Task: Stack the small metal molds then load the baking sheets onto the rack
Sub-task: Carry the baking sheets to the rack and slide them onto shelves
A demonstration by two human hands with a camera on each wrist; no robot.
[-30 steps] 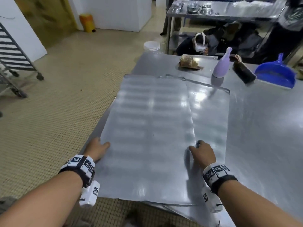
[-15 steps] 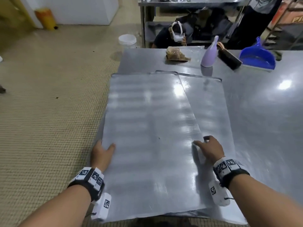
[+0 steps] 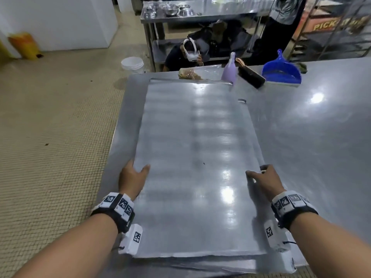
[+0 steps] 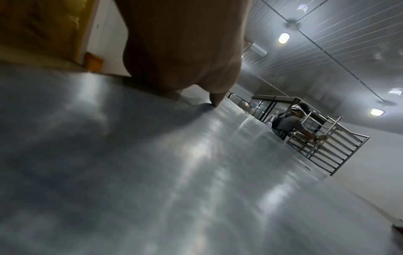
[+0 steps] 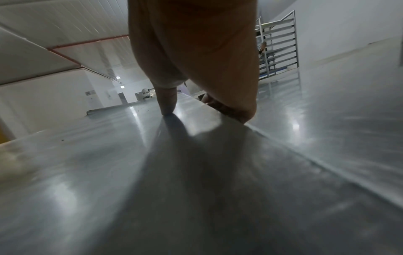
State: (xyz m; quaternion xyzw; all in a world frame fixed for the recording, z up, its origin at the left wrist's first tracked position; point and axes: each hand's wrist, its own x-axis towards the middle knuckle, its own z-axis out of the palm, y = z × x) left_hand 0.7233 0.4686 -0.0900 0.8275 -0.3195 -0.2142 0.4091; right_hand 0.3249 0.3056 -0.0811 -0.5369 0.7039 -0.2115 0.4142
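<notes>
A large flat baking sheet (image 3: 192,167) lies lengthwise on the steel table (image 3: 311,147), on top of a second sheet (image 3: 200,264) of which only slivers show at the near end and right side. My left hand (image 3: 132,177) grips the top sheet's left edge, thumb on top. My right hand (image 3: 263,178) grips its right edge the same way. In the left wrist view the thumb tip (image 4: 216,103) presses on the sheet (image 4: 196,172). The right wrist view shows the thumb (image 5: 166,105) on top and the fingers (image 5: 231,110) curled under the sheet's edge. No small molds are in view.
At the table's far end lie a purple bottle (image 3: 228,71), a brush (image 3: 251,75), a blue dustpan (image 3: 281,71) and a wrapped packet (image 3: 188,74). A person crouches behind the table (image 3: 190,53). A metal rack (image 4: 333,143) stands beyond, another person at it. Tiled floor lies left.
The top sheet has swung from lying askew to lying almost square over the lower sheet. Both hands have kept their hold on its side edges.
</notes>
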